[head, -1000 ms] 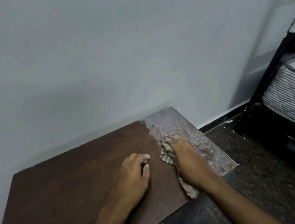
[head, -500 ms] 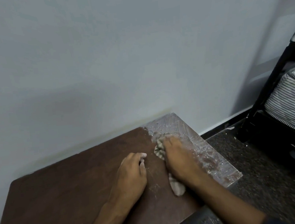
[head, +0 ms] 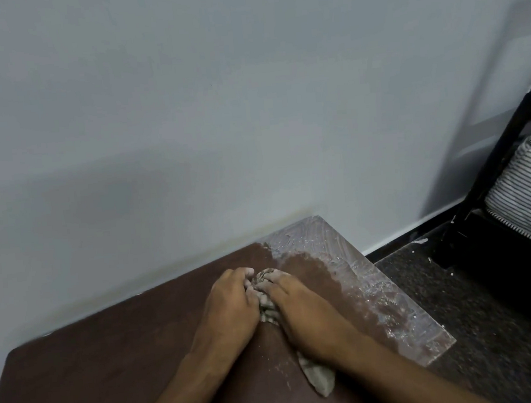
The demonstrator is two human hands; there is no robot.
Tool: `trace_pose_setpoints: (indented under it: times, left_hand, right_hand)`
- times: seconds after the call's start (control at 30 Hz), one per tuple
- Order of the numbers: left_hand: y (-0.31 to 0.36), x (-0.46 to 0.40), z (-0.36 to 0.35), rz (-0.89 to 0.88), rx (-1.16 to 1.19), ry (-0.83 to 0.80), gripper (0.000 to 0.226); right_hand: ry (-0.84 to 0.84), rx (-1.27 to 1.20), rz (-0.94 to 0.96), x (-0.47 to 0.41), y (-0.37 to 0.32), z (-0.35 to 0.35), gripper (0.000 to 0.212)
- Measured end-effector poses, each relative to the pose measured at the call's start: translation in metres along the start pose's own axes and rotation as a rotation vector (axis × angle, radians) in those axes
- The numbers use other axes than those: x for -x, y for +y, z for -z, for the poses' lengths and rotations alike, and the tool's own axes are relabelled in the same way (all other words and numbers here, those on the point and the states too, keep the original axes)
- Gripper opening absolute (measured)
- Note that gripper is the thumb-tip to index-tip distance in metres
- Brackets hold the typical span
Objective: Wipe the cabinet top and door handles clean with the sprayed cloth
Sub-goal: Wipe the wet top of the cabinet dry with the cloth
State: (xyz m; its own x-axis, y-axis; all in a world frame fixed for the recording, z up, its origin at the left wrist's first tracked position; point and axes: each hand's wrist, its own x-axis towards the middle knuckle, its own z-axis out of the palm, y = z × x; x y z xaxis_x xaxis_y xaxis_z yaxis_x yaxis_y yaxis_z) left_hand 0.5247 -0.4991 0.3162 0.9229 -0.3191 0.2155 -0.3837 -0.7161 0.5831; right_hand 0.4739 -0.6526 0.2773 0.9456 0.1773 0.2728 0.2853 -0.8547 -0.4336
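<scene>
Since a second ago: cloth [head: 268, 309] dragged leftward off the dusty strip [head: 379, 297], now bunched between both hands; more clean brown wood exposed right of the hands; left hand [head: 231, 302] closed in against the cloth.

Right hand [head: 301, 309] laid flat over the cloth, fingers extended, pressing it onto the cabinet top [head: 112, 372]. Left hand touching the cloth's left edge, fingers bent down at the tips; actual pinch not resolvable. Cloth tail trailing out from under the right wrist toward the near edge of the cabinet top.

Step judged: wiping the top, mid-task. Grey dust film remaining along the right edge and back right corner of the cabinet top. Advisable: refold to a fresh face, keep a flat palm with even pressure, work overlapping strokes from the wall side toward the near edge, gather loose crumbs rather than smear them. Door handles not in view, presumably not yet done.

Surroundings, relative to the cabinet top: pale wall [head: 187, 112] directly behind, touching; dark speckled floor [head: 476, 312] to the right; black bed frame [head: 496, 164] with striped mattress [head: 526, 187] well apart at right.
</scene>
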Motion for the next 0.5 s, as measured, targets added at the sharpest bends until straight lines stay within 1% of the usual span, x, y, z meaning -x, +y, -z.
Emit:
trace_pose_setpoints:
  times: [0.03, 0.07, 0.17, 0.2, 0.23, 0.3, 0.37, 0.5]
  left_hand:
    - [-0.001, -0.003, 0.000, -0.002, 0.000, 0.001, 0.033]
    - [-0.002, -0.006, 0.000, -0.006, 0.003, -0.003, 0.033]
    - [-0.004, -0.010, -0.002, -0.018, 0.007, -0.012, 0.032]
    - [-0.005, -0.013, -0.002, -0.016, 0.005, -0.008, 0.032]
    - [-0.006, -0.015, -0.003, -0.014, 0.004, -0.001, 0.032]
    - [-0.008, -0.021, -0.005, -0.015, -0.001, 0.013, 0.031]
    - [-0.010, -0.025, -0.007, -0.027, -0.005, 0.011, 0.031]
    - [-0.013, -0.025, -0.002, -0.013, 0.029, 0.027, 0.033]
  right_hand:
    - [0.002, 0.006, 0.008, -0.002, 0.006, 0.001, 0.048]
    - [0.039, 0.021, -0.026, -0.010, 0.017, 0.001, 0.049]
    - [0.132, 0.081, -0.209, -0.035, 0.043, 0.002, 0.045]
    - [0.128, 0.088, -0.207, -0.037, 0.039, -0.001, 0.044]
    - [0.099, 0.060, -0.167, -0.036, 0.029, -0.003, 0.044]
    - [0.022, 0.002, -0.042, -0.026, 0.012, -0.007, 0.047]
    - [0.011, 0.026, -0.014, -0.030, 0.018, -0.003, 0.050]
    - [0.104, 0.101, -0.260, -0.077, 0.055, 0.004, 0.040]
